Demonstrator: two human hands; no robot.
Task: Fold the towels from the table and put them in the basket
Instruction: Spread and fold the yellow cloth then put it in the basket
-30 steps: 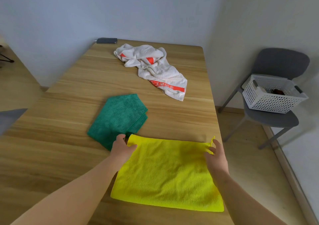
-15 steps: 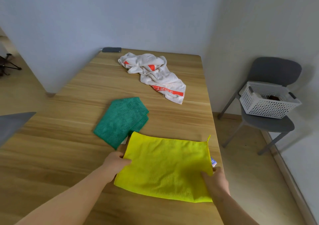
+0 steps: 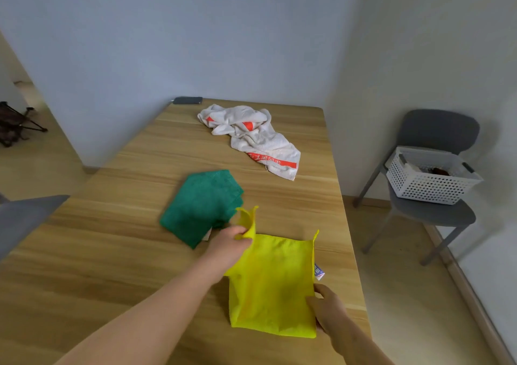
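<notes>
Two hands on yellow towel (image 3: pixel 271 286), lower centre on table (image 3: pixel 112 252), left hand (image 3: pixel 229 245) pinching its raised upper-left corner, right hand (image 3: pixel 328 306) fingers gripping lower-right edge, green towel (image 3: pixel 200 205) folded at centre, white towel (image 3: pixel 251 138) crumpled above, basket (image 3: pixel 430 185) on chair (image 3: pixel 439 129), right.

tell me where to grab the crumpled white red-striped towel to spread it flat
Probably the near corner of the crumpled white red-striped towel, by its printed band, coming from the person's side of the wooden table. That end lies flat, edges exposed; the far end is bunched.
</notes>
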